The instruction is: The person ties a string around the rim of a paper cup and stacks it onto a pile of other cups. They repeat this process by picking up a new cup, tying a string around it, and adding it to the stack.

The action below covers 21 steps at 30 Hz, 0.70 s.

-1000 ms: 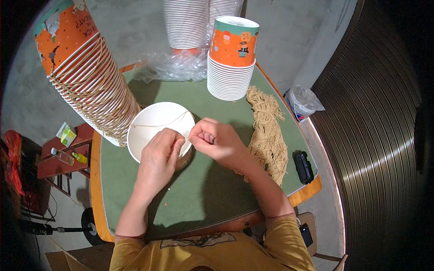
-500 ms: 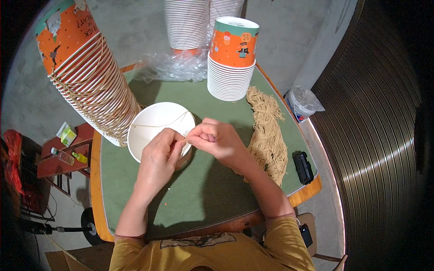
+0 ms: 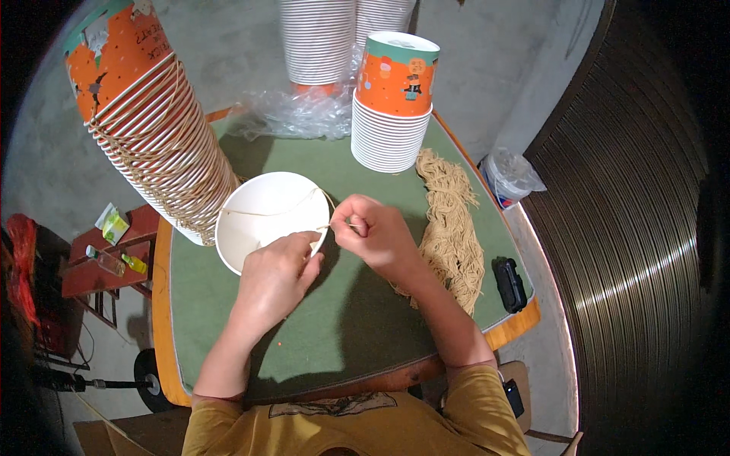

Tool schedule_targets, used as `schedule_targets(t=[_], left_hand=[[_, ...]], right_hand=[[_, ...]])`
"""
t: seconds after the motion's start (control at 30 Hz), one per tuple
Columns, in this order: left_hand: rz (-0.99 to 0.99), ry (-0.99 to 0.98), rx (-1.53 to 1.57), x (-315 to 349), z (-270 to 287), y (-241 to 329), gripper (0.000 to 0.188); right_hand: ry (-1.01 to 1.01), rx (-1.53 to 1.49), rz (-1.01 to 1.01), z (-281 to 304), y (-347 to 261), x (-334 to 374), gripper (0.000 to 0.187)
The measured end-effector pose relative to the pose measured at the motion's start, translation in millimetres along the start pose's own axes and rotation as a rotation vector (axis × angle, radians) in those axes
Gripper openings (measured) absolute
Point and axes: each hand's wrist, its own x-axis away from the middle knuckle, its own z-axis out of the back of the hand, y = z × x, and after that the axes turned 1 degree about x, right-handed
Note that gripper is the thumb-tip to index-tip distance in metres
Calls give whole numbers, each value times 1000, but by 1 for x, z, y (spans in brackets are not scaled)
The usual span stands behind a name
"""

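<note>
A white paper bucket (image 3: 255, 194) stands on the green-topped table in front of me, its opening facing up. Thin tan cord (image 3: 262, 215) runs across its inside and over the rim toward my right hand. My left hand (image 3: 275, 277) is closed on the bucket's near right rim, fingers inside and thumb outside. Just beyond the rim on the right, my right hand (image 3: 374, 234) pinches the cord between thumb and fingertips. A thick hank of the same cord (image 3: 450, 228) lies beside my right forearm.
A tall leaning stack of orange paper buckets (image 3: 152, 133) draped with cord rises at left. Another upside-down bucket stack (image 3: 391, 125) stands at the far right. Behind are crumpled clear plastic (image 3: 293, 118) and wrapped stacks (image 3: 319, 45). A black case (image 3: 509, 283) sits at the right edge.
My hands have moved apart from their pinch together over the rim. The left has settled on the rim; the right has shifted slightly right with the cord.
</note>
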Motion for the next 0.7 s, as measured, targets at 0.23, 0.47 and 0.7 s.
schedule_targets(t=[0.23, 0.47, 0.7], left_hand=[[146, 187, 213, -4, 11, -6, 33], [180, 132, 288, -3, 15, -3, 35], [172, 93, 294, -2, 12, -2, 36]], right_hand=[[156, -10, 224, -14, 5, 0, 8], [153, 101, 214, -19, 1, 4, 9], [110, 152, 158, -19, -1, 3, 9]])
